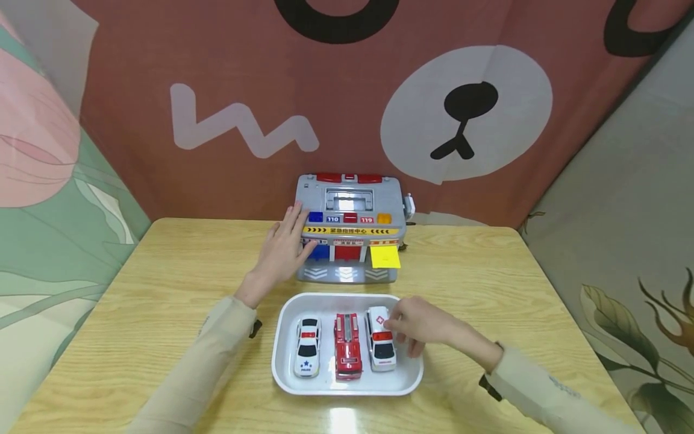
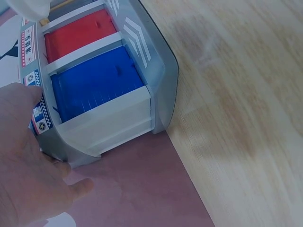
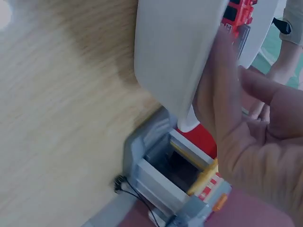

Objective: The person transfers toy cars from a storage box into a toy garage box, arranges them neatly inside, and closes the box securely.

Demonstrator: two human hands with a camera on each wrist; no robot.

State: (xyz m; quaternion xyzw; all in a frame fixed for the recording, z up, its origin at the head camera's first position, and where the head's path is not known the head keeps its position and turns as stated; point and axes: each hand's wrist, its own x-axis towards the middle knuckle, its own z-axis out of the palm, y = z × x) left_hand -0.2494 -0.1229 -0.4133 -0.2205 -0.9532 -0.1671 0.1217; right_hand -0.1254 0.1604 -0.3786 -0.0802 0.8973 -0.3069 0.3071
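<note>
Evidently, left fingers [image 1: 293,218] spread against the boxy plastic station [image 1: 352,231]; whether right fingers [image 1: 397,326] pinch the glossy ambulance [image 1: 382,337] is unclear.

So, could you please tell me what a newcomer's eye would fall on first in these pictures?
Probably the big white cartoon muzzle on the brown-red backdrop behind the table. Next might come the grey toy station, its yellow door raised at the right and the left hand against its left side. In front of it, a white tray holds a police car, a red toy truck and, by the right hand, an ambulance.
</note>
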